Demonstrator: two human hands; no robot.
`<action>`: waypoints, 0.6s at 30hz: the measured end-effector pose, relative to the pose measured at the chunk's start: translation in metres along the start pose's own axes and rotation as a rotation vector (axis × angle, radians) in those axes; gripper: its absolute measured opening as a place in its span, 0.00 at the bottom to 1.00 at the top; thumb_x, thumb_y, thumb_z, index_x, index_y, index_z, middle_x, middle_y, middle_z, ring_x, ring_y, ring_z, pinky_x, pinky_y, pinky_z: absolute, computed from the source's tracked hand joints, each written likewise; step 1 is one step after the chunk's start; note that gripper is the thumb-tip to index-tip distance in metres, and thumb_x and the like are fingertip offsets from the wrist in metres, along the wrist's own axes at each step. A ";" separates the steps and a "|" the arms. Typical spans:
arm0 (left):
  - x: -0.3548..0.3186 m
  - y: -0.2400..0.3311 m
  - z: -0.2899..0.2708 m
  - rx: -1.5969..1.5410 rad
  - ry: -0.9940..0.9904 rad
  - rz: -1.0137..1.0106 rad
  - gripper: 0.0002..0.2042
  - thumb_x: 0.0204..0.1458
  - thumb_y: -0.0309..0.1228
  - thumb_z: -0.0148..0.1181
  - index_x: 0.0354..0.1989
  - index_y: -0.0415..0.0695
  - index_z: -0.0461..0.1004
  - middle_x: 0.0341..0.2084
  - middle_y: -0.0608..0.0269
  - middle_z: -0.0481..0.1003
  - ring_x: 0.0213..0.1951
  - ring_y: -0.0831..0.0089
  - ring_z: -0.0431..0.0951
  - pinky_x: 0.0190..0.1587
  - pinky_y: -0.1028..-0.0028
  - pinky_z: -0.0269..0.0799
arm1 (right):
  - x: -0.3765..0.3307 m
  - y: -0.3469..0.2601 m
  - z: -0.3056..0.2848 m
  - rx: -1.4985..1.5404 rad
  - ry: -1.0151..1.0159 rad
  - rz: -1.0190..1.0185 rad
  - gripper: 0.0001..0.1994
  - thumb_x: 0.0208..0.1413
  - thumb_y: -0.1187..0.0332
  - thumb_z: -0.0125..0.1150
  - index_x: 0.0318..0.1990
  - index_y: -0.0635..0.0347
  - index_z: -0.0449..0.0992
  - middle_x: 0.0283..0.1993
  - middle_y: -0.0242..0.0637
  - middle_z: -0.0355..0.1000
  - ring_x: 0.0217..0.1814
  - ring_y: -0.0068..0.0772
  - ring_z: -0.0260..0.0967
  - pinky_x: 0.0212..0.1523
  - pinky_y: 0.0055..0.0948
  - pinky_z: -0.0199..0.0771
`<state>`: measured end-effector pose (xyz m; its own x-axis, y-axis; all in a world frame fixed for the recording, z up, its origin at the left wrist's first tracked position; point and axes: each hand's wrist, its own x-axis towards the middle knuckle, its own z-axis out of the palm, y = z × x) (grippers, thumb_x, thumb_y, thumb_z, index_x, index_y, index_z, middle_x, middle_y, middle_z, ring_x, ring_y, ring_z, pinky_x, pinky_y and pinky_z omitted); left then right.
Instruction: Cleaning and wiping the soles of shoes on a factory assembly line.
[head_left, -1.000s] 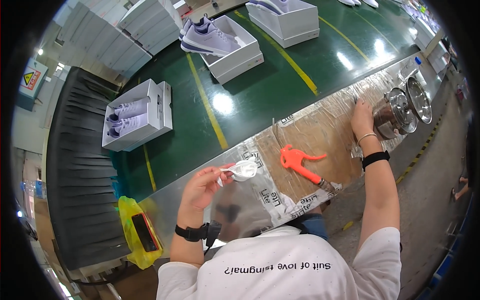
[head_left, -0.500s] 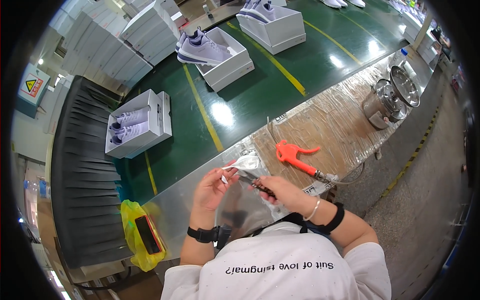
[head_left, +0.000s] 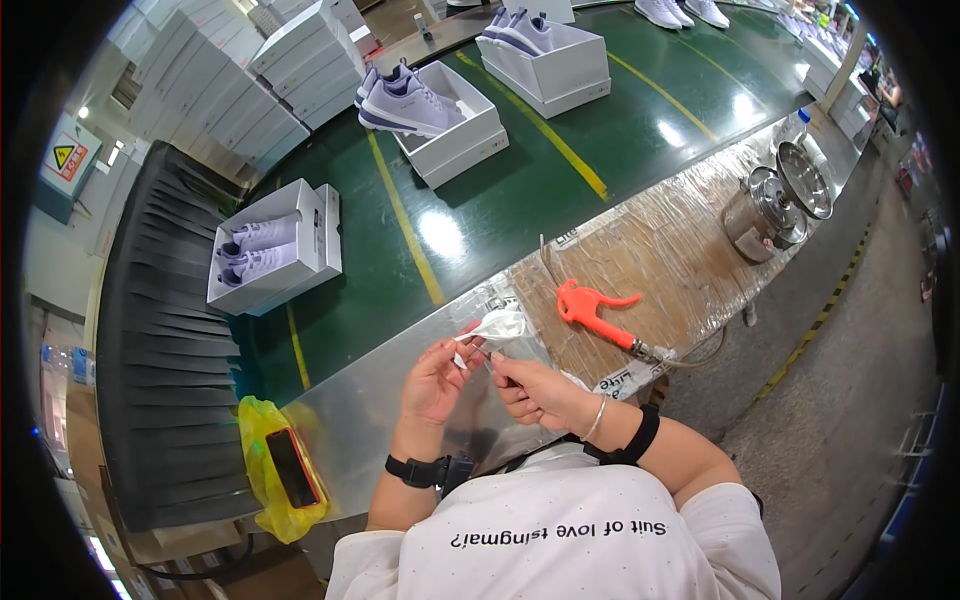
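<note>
Over the metal bench edge (head_left: 385, 385) my two hands are close together. My left hand (head_left: 437, 383) has its fingertips pinched on a thin white piece (head_left: 503, 325), whose crumpled, rounded end spreads out beyond the fingers; I cannot tell its material. My right hand (head_left: 540, 393) is closed around a slim dark pointed tool (head_left: 484, 350), its handle mostly hidden in the fist. The tool's tip meets the left fingertips beside the white piece. Right of the hands, a bright orange air blow gun (head_left: 597, 318) lies on brown cardboard (head_left: 640, 265) taped over the bench.
Beyond runs a green conveyor belt (head_left: 380, 250) carrying white boxes (head_left: 325, 235) with lavender sneakers (head_left: 410, 103). A black strip curtain (head_left: 175, 350) hangs at left. A phone (head_left: 293, 468) lies on a yellow plastic bag (head_left: 262, 490). A steel pot (head_left: 755, 225) with its lid stands at right.
My right hand has turned and moved slightly left, so its fist now covers the tool's handle. The tool's tip has come up to my left fingertips, which still hold the white piece.
</note>
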<state>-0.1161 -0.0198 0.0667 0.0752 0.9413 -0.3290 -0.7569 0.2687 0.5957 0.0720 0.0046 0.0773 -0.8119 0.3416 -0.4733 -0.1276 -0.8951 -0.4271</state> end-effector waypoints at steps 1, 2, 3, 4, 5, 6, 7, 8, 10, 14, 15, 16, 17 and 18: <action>0.000 0.000 -0.001 -0.003 0.000 0.002 0.08 0.53 0.25 0.49 0.30 0.33 0.73 0.55 0.44 0.61 0.49 0.62 0.70 0.51 0.64 0.68 | 0.002 0.000 0.000 0.036 -0.021 0.023 0.18 0.60 0.46 0.41 0.26 0.48 0.60 0.15 0.19 0.47 0.11 0.11 0.39 0.10 0.14 0.36; 0.000 -0.001 -0.002 -0.002 -0.014 0.006 0.08 0.53 0.25 0.49 0.30 0.33 0.73 0.55 0.44 0.61 0.49 0.63 0.70 0.51 0.65 0.68 | 0.003 -0.001 0.002 0.034 -0.020 0.025 0.18 0.60 0.46 0.41 0.26 0.48 0.60 0.15 0.19 0.47 0.11 0.11 0.39 0.10 0.14 0.36; 0.000 -0.001 -0.003 -0.001 -0.027 0.010 0.08 0.53 0.25 0.49 0.31 0.33 0.73 0.55 0.44 0.62 0.48 0.64 0.70 0.51 0.65 0.68 | 0.004 -0.002 0.004 0.089 -0.017 0.040 0.18 0.60 0.46 0.41 0.26 0.48 0.60 0.15 0.19 0.47 0.11 0.11 0.39 0.10 0.14 0.37; 0.001 -0.002 -0.003 -0.005 -0.026 0.013 0.08 0.53 0.25 0.49 0.31 0.33 0.73 0.55 0.44 0.62 0.48 0.64 0.70 0.51 0.65 0.68 | 0.005 -0.003 0.005 0.144 -0.014 0.057 0.19 0.60 0.46 0.40 0.26 0.48 0.60 0.15 0.19 0.47 0.11 0.11 0.40 0.09 0.13 0.37; 0.001 -0.002 -0.004 -0.001 -0.033 0.011 0.08 0.52 0.25 0.49 0.31 0.34 0.73 0.54 0.45 0.62 0.48 0.65 0.70 0.50 0.66 0.68 | 0.007 -0.004 0.005 0.142 -0.013 0.060 0.19 0.60 0.46 0.40 0.26 0.48 0.60 0.15 0.19 0.47 0.11 0.11 0.40 0.09 0.13 0.37; 0.001 -0.002 -0.004 0.003 -0.039 0.009 0.07 0.52 0.25 0.49 0.31 0.34 0.73 0.54 0.45 0.63 0.47 0.66 0.70 0.50 0.67 0.69 | 0.008 -0.005 0.005 0.135 -0.018 0.054 0.19 0.60 0.46 0.40 0.26 0.48 0.60 0.15 0.18 0.47 0.11 0.11 0.40 0.09 0.13 0.38; 0.000 -0.002 -0.003 0.000 -0.038 0.011 0.07 0.52 0.25 0.49 0.31 0.34 0.73 0.54 0.45 0.63 0.47 0.66 0.70 0.50 0.67 0.69 | 0.010 -0.005 0.005 0.129 -0.024 0.047 0.19 0.60 0.46 0.39 0.25 0.48 0.60 0.15 0.18 0.47 0.10 0.10 0.40 0.09 0.13 0.38; 0.000 -0.002 -0.003 0.006 -0.009 0.000 0.07 0.52 0.25 0.49 0.31 0.34 0.73 0.52 0.46 0.65 0.47 0.66 0.70 0.49 0.67 0.69 | 0.012 -0.005 0.004 0.127 -0.023 0.050 0.19 0.60 0.46 0.39 0.25 0.48 0.60 0.15 0.18 0.47 0.10 0.10 0.40 0.09 0.13 0.38; 0.000 -0.001 -0.004 0.010 0.021 -0.009 0.07 0.52 0.25 0.50 0.30 0.35 0.73 0.50 0.46 0.67 0.47 0.67 0.70 0.49 0.68 0.69 | 0.017 -0.005 0.003 0.111 -0.036 0.014 0.19 0.60 0.46 0.40 0.25 0.48 0.60 0.14 0.19 0.48 0.10 0.11 0.40 0.08 0.13 0.38; 0.000 -0.002 -0.006 0.018 -0.003 -0.005 0.05 0.52 0.25 0.50 0.30 0.37 0.72 0.41 0.52 0.72 0.46 0.67 0.70 0.49 0.67 0.68 | 0.022 -0.003 0.005 0.121 -0.027 -0.007 0.19 0.60 0.46 0.40 0.25 0.48 0.60 0.14 0.19 0.48 0.10 0.11 0.41 0.08 0.13 0.38; 0.000 -0.002 -0.005 0.043 0.002 0.010 0.05 0.52 0.25 0.49 0.32 0.38 0.70 0.37 0.55 0.72 0.44 0.66 0.72 0.49 0.67 0.67 | 0.023 -0.003 0.005 0.119 -0.018 -0.014 0.19 0.60 0.46 0.40 0.25 0.48 0.60 0.13 0.19 0.48 0.09 0.11 0.41 0.08 0.13 0.38; 0.000 -0.003 -0.005 0.041 0.003 0.011 0.05 0.52 0.25 0.49 0.32 0.38 0.70 0.37 0.55 0.72 0.44 0.66 0.72 0.49 0.67 0.67 | 0.023 -0.002 0.006 0.116 -0.009 -0.021 0.19 0.60 0.47 0.40 0.25 0.48 0.59 0.13 0.19 0.47 0.09 0.12 0.41 0.08 0.13 0.38; 0.000 -0.003 -0.005 0.041 0.019 0.013 0.04 0.52 0.25 0.49 0.31 0.38 0.70 0.38 0.55 0.72 0.44 0.67 0.71 0.50 0.67 0.67 | 0.024 -0.002 0.006 0.115 -0.009 -0.019 0.19 0.60 0.47 0.40 0.25 0.48 0.59 0.13 0.19 0.47 0.09 0.12 0.41 0.08 0.13 0.38; 0.000 -0.004 -0.005 0.041 0.035 0.014 0.04 0.52 0.25 0.50 0.31 0.38 0.70 0.38 0.55 0.72 0.45 0.67 0.71 0.50 0.66 0.66 | 0.024 -0.001 0.007 0.119 -0.007 -0.026 0.19 0.60 0.47 0.40 0.24 0.48 0.59 0.13 0.19 0.47 0.09 0.12 0.41 0.07 0.14 0.39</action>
<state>-0.1167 -0.0219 0.0607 0.0411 0.9376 -0.3453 -0.7308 0.2639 0.6295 0.0487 0.0123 0.0717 -0.8114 0.3636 -0.4577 -0.2154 -0.9139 -0.3441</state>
